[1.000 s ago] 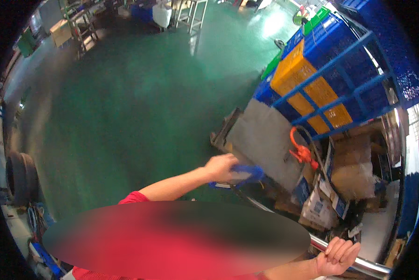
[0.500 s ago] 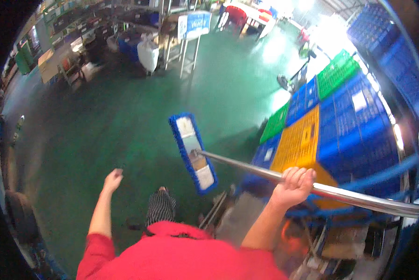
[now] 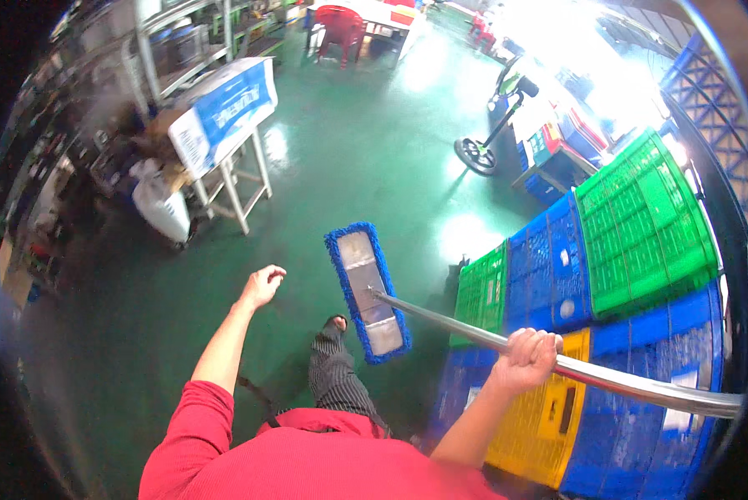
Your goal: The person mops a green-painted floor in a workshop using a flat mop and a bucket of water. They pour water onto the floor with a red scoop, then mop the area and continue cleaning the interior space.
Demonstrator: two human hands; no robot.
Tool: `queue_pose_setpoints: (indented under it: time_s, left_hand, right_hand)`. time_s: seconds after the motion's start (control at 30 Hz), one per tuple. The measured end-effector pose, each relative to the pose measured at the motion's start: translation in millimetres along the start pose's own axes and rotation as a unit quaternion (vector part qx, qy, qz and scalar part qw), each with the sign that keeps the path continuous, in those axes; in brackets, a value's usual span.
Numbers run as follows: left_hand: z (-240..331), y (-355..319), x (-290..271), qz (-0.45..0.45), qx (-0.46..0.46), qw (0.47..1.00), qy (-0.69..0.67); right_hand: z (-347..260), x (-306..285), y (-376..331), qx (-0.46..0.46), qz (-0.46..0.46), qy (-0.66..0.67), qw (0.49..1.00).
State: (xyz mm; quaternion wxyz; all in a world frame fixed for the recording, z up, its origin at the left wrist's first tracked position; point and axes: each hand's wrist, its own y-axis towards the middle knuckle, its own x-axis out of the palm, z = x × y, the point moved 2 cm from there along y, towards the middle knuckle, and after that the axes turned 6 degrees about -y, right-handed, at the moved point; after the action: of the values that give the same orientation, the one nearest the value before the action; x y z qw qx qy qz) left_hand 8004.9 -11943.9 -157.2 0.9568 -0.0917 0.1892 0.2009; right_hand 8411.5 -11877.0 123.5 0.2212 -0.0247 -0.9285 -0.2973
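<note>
A flat dust mop point(image 3: 375, 315) with a blue fringed rim and a pale top lies on the green floor in front of me. Its shiny metal handle point(image 3: 449, 323) slants up from the head toward the right edge of the view. My right hand point(image 3: 527, 360) is wrapped round this handle, fingers closed, beside the stacked crates. Out to the left of the mop, my left hand point(image 3: 262, 287) hangs over the floor, loosely open and holding nothing.
Blue, green point(image 3: 640, 221) and yellow crates point(image 3: 549, 412) are stacked along my right. At left stand a blue-and-white box on a stand point(image 3: 232, 121), a white sack point(image 3: 161, 208) and shelving. A wheeled device point(image 3: 476, 155) and a red chair point(image 3: 339, 32) are farther ahead.
I have moved forward: the box stand, crates and wheeled device appear closer. My left hand has swung forward and to the right. The right hand keeps its hold on the mop handle.
</note>
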Motion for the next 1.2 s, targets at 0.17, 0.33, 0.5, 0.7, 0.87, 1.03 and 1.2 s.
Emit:
queue_pose_setpoints:
  time_s: [0.17,0.33,0.5,0.7,0.87,1.03,1.2]
  left_hand:
    - [-90.7,178.6,43.9,0.07,-0.049,0.992,-0.098]
    - [-269.1,80.3,39.7,-0.512,-0.251,0.7,0.429]
    - [-217.4,312.2,36.6,-0.387,-0.441,0.731,0.348]
    - [-84.8,786.4,105.9,-0.342,-0.127,0.78,0.508]
    - [182.4,1287.5,141.8,0.001,0.151,0.987,0.061]
    - [166.9,1476.8,197.8,0.105,0.014,0.992,-0.064]
    - [-16.9,1371.4,221.9,-0.449,-0.233,0.741,0.441]
  right_hand:
    - [161.1,15.7,150.2,-0.03,0.033,-0.067,0.997]
    - [303.7,31.3,319.1,0.03,0.11,-0.128,0.985]
    - [462.5,58.4,483.9,0.019,0.135,-0.189,0.973]
    - [585.0,70.6,645.2,0.037,0.203,-0.279,0.938]
    - [723.8,85.0,806.0,0.018,0.271,-0.285,0.919]
    - [882.2,69.3,978.1,0.023,0.318,-0.359,0.877]
    - [1042.2,46.9,1155.7,0.082,0.343,-0.399,0.847]
